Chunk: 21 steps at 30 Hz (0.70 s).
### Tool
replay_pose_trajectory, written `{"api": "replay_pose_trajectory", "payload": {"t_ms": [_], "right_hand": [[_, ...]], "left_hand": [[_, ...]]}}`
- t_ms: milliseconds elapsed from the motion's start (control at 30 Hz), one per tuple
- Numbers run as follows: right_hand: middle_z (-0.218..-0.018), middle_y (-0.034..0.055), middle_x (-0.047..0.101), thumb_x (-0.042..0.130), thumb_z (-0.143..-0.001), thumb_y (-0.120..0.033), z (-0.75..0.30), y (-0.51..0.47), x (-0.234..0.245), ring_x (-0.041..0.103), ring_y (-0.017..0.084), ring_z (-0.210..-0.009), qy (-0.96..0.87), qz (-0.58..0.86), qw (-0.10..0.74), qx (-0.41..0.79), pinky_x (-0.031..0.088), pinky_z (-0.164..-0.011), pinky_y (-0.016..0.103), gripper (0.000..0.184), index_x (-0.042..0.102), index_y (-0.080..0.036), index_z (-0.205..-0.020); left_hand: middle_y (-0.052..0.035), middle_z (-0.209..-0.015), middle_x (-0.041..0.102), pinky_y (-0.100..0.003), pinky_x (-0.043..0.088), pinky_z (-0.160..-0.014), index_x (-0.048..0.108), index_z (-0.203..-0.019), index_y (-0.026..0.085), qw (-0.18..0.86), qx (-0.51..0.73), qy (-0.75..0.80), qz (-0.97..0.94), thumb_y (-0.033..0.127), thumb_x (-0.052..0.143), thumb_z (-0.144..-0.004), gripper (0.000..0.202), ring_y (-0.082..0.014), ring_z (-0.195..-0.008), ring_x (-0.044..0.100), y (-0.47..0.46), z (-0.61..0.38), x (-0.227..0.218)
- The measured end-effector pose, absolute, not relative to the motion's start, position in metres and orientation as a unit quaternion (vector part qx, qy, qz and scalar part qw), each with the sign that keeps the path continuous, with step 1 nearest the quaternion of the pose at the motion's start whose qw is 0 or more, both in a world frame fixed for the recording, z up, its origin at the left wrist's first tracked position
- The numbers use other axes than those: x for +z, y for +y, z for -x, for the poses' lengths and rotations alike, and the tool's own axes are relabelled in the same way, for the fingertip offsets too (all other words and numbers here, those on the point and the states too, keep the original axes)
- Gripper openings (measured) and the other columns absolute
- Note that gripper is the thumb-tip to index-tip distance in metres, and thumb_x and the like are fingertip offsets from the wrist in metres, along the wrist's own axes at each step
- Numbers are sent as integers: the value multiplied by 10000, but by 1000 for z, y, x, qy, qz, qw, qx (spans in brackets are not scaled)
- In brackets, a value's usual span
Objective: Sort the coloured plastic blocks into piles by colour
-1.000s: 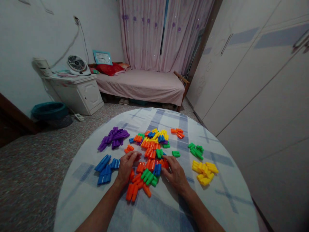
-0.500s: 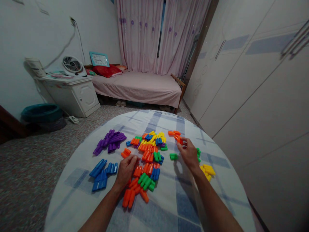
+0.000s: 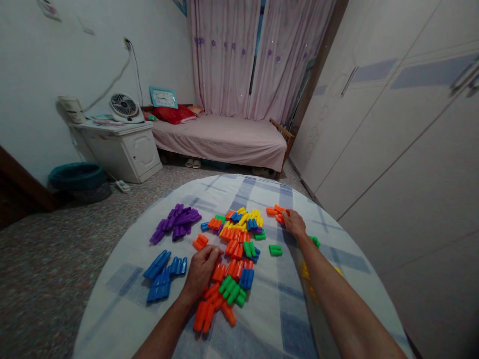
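Ok so the small orange cluster (image 3: 276, 212) is on the far R part of the round table (image 3: 123, 309), right at the R hand (image 3: 295, 223). Its leftmost pc lies w/ its long axis roughly L-R; the ones by the fingers are partly hidden, so can't tell exactly which way they point. R fingertips are bunched narrow at the cluster's R side, touching afaict, but can't tell if they've pinched a pc. There's open tablecloth (image 3: 258, 192) btwn cluster and far edge, plus a strip btwn it and the mixed heap (image 3: 235, 269) on the L. Nearer, a lone green pc (image 3: 276, 250) also lies approx L-R, just R of the heap, which stretches far to near. L hand (image 3: 204, 267) is by the heap's L side, fingers curled close together, can't tell if they've got anything. Further L: purple pile (image 3: 177, 222), then blue pcs (image 3: 160, 284) angled up-right. R forearm partly hides yellow pcs (image 3: 306, 271) and green pcs (image 3: 315, 242), w/ more cloth out to the R edge.
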State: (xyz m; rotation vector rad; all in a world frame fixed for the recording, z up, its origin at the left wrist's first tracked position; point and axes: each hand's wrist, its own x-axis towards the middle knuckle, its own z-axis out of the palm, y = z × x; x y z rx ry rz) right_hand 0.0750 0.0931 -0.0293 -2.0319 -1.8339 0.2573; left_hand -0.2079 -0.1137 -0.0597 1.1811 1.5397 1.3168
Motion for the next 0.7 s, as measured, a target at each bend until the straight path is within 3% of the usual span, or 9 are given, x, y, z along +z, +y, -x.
{"api": "replay_pose_trajectory", "payload": {"t_ms": [200, 400, 533, 700], "right_hand": [[-1319, 139, 551, 412, -903, -302, -62, 76, -20, 487, 253, -1233, -706, 671, 216, 66, 392, -992, 389, 406, 563, -152, -1248], [-1065, 86, 668, 473, -879, -319, -20, 3, -21, 608, 204, -1011, -801, 483, 320, 147, 468, -904, 350, 283, 643, -180, -1059], [-1040, 74, 668, 481, -887, -312, 3, -34, -26, 615, 200, -987, -800, 485, 306, 174, 467, -894, 343, 249, 643, -191, -1032], [-1091, 116, 668, 510, -880, -426, 22, -46, -34, 608, 266, -1036, -785, 550, 247, 142, 457, -896, 397, 369, 617, -184, -1138]], "left_hand": [[-20, -731, 650, -254, 443, -637, 656, -792, 152, 390, 511, 608, -467, 489, 498, -823, 373, -161, -694, 582, -113, 209, -61], [-20, -703, 652, -257, 440, -623, 667, -816, 149, 384, 505, 614, -470, 482, 489, -824, 378, -169, -689, 595, -113, 208, -58], [-22, -698, 661, -260, 445, -621, 672, -821, 151, 388, 505, 611, -469, 483, 497, -816, 375, -175, -696, 608, -113, 208, -57], [-18, -680, 651, -256, 445, -617, 668, -795, 153, 383, 508, 609, -473, 470, 498, -814, 360, -172, -688, 604, -112, 208, -58]]}}
